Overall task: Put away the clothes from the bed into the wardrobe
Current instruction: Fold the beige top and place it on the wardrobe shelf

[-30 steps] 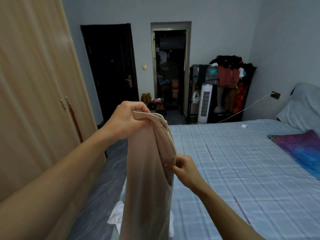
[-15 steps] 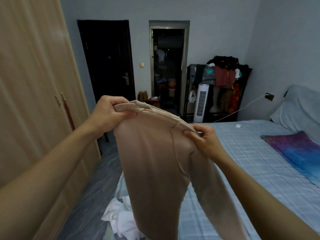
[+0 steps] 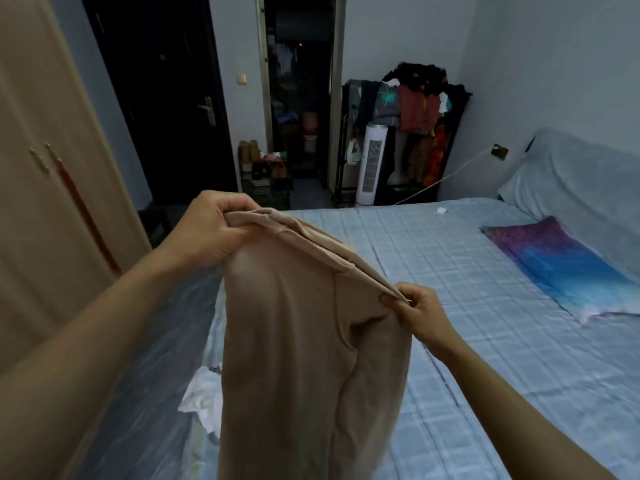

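Observation:
A beige pair of tights (image 3: 298, 358) hangs in front of me over the edge of the bed (image 3: 467, 306). My left hand (image 3: 211, 233) grips one end of its waistband, up and to the left. My right hand (image 3: 419, 310) pinches the other end, lower and to the right, so the waistband is stretched out slanting between them. A white garment (image 3: 202, 396) lies crumpled on the bed's near-left edge, partly hidden behind the tights. The wooden wardrobe (image 3: 45, 209) stands on the left with its doors closed.
A purple and blue cloth (image 3: 561, 268) lies on the bed near the pillow (image 3: 568, 181) at the right. A white tower fan (image 3: 369, 164) and a loaded clothes rack (image 3: 415, 109) stand by the far wall. A dark door (image 3: 162, 98) and an open doorway (image 3: 298, 98) are ahead.
My hands have drawn apart and spread the waistband wide. My right hand has dropped lower and moved right; the view has tilted down a little.

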Tool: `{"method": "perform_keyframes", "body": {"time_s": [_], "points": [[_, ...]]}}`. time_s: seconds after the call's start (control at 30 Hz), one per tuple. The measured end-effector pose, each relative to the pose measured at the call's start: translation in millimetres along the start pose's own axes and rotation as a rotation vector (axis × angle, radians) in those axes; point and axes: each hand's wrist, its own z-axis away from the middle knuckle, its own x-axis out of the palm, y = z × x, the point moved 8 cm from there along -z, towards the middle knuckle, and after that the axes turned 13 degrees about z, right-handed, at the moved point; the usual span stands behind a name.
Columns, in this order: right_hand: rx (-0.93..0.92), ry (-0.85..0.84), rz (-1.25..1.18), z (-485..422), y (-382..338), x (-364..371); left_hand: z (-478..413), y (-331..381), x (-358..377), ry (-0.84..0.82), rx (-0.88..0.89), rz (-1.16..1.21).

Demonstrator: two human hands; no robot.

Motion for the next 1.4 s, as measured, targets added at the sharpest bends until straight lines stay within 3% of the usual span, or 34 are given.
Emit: {"method": "perform_keyframes", "body": {"time_s": [0.23,0.57,0.87,1.1,1.4], "points": [[0.040,0.124,0.008,-27,52,-27,-29,-44,39,-0.011,-0.073,0.094],[0.013,0.350,0.242,-142,95,-112,-137,-121,97,0.099,-0.052,-0.031],[-0.059,0.399,0.224,-204,107,-187,-185,-102,150,0.036,0.107,0.029],[-0.023,0.278,0.209,-136,160,-185,-109,-115,204,-0.086,0.026,0.068],[0.167,0.042,0.465,84,256,-138,82,-153,292,-0.394,-0.158,0.063]]}}
